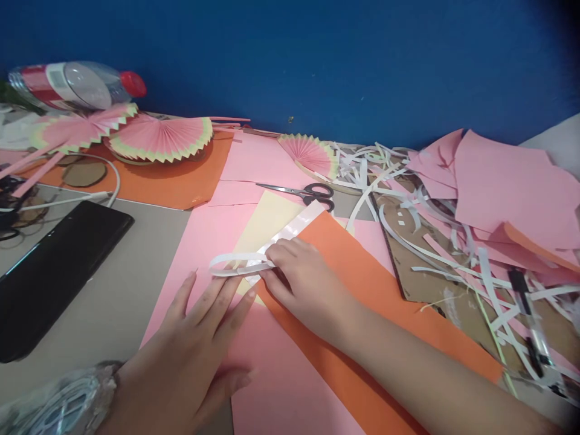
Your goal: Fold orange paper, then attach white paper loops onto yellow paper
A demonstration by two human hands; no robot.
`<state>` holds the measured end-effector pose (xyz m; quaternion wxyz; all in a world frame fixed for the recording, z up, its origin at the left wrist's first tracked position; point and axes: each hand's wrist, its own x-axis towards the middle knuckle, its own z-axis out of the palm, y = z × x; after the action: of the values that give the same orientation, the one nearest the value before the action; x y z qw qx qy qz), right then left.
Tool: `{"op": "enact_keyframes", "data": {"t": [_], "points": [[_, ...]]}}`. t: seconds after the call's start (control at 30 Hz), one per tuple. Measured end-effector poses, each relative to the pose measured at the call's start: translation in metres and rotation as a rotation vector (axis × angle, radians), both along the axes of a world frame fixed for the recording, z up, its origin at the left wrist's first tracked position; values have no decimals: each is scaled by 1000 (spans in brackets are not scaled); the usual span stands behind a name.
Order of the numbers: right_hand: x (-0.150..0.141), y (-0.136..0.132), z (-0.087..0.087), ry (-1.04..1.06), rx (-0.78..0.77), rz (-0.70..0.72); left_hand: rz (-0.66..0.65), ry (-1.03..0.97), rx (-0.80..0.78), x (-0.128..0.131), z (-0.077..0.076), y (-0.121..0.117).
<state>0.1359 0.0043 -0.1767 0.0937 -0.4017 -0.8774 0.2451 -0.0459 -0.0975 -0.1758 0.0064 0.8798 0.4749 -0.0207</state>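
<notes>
My right hand (308, 284) is closed in a pinch on a thin white strip (240, 261), which bends into a loop to the left. It rests over the end of an orange sheet (353, 272), which has a shiny white band (296, 226) along its short edge. My left hand (190, 344) lies with its fingers spread over a pink sheet (181, 278), fingertips close beside the loop. A pale yellow sheet (267, 214) lies partly under the orange one. Black-handled scissors (294, 191) lie just beyond. What looks like a tape roll (72, 405) is at my left wrist.
A black phone (63, 272) and white cable (115, 175) lie at left. Folded pink fans (163, 136) and a red-capped bottle (86, 84) are behind, near a blue wall (290, 60). At right are cardboard (408, 266), paper scraps, pink cutouts (507, 181) and a pen (530, 314).
</notes>
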Motion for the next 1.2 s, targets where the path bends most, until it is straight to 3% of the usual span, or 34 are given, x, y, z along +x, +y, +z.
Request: {"op": "enact_keyframes", "data": {"t": [0.9, 1.2], "points": [[-3, -2, 2, 48, -62, -71, -16, -32, 45, -2, -1, -3], [-3, 0, 2, 56, -68, -44, 16, -14, -15, 0, 0, -1]]}}
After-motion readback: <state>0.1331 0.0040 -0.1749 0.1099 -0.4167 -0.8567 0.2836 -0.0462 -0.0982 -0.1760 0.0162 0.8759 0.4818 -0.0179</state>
